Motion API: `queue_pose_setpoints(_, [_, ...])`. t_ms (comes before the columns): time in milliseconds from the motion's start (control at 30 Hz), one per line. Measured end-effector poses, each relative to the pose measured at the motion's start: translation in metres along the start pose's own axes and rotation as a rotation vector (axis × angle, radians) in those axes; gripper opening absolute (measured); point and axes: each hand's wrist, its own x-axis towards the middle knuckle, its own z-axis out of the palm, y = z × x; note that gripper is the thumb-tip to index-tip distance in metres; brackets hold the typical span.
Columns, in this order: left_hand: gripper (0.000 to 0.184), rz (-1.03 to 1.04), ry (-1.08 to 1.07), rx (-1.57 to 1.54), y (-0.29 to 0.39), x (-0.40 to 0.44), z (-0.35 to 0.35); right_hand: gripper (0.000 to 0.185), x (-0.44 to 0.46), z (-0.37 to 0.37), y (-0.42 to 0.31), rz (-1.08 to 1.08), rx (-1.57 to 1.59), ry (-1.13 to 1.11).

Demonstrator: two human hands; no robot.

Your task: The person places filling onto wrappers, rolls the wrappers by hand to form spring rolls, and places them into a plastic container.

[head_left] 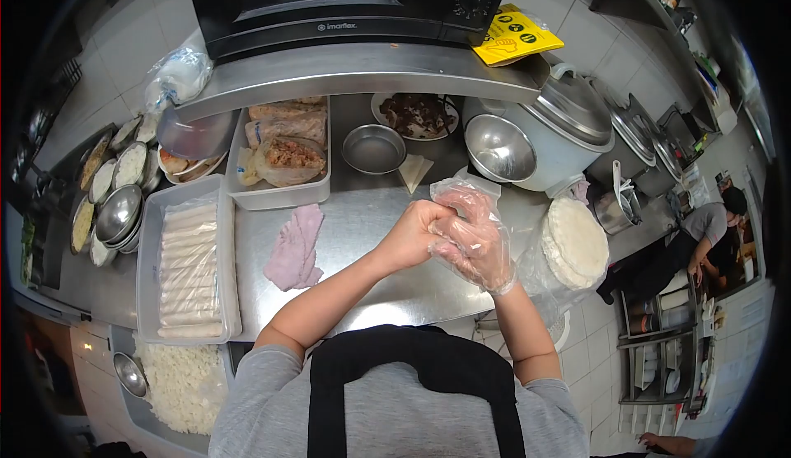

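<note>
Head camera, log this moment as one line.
left hand: bare, touching plastic glove | right hand: gloved | pink cloth: on steel counter

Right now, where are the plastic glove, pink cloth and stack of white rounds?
Plastic glove (479, 242): head view, its visible middle.
Pink cloth (295, 249): head view, its crumpled middle.
Stack of white rounds (576, 240): head view, its top face.

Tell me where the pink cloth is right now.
In the head view, the pink cloth lies on the steel counter left of centre, between the tub of white rolls and the bare left hand.
</note>
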Motion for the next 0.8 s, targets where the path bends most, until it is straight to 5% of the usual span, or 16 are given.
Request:
queue_pose_setpoints(200, [0.009, 0.021, 0.116, 0.1, 0.009, -0.012, -0.008, 0.039, 0.007, 0.014, 0.004, 0.081, 0.575, 0.162])
queue_pose_setpoints(433, [0.013, 0.158, 0.347, 0.268, 0.009, -0.051, -0.022, 0.041, 0.032, 0.04, -0.018, -0.2, 0.244, -0.143])
queue_pose_setpoints(500, [0.015, 0.061, 0.403, 0.205, 0.032, -0.069, -0.025, 0.039, 0.035, 0.067, -0.027, 0.224, 0.95, 0.12])
queue_pose_setpoints(533, [0.015, 0.063, 0.452, 0.222, 0.042, -0.08, -0.03, 0.039, 0.038, 0.077, -0.034, 0.348, 1.395, 0.075])
queue_pose_setpoints(567, [0.029, 0.142, 0.559, -0.029, 0.052, -0.092, -0.036, 0.044, 0.039, 0.092, -0.029, 0.491, 1.454, -0.092])
queue_pose_setpoints(667, [0.055, 0.322, 0.651, -0.457, 0.08, -0.14, -0.055, 0.05, 0.029, 0.121, -0.044, 0.276, 1.534, -0.402])
queue_pose_setpoints(700, [0.066, 0.406, 0.604, -0.648, 0.088, -0.16, -0.06, 0.054, 0.032, 0.126, -0.05, 0.392, 1.57, -0.725])
queue_pose_setpoints(733, [0.066, 0.418, 0.628, -0.633, 0.091, -0.18, -0.062, 0.058, 0.037, 0.131, -0.055, 0.507, 1.57, -1.054])
queue_pose_setpoints(800, [0.066, 0.346, 0.751, -0.553, 0.09, -0.222, -0.063, 0.054, 0.049, 0.142, -0.071, 0.509, 1.555, -1.201])
